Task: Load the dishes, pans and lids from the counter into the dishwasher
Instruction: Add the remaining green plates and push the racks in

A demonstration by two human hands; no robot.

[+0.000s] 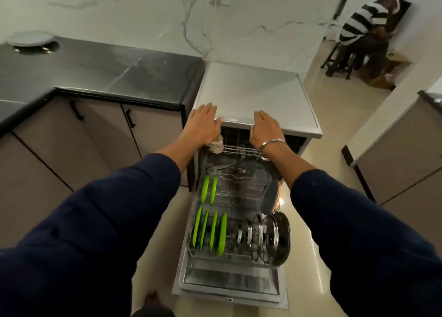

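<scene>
Head view: both hands lie flat, fingers straight, on the front edge of the dishwasher (258, 96) top, holding nothing; left hand (205, 122) at the left corner, right hand (266, 130) toward the middle. Dishwasher door is folded down toward the viewer, lower rack (229, 197) drawn out lengthwise over it. Green plates (210, 230) stand on edge at left; glass lids (270, 237) upright at right. Dark counter (95, 72) adjoins on the left.
</scene>
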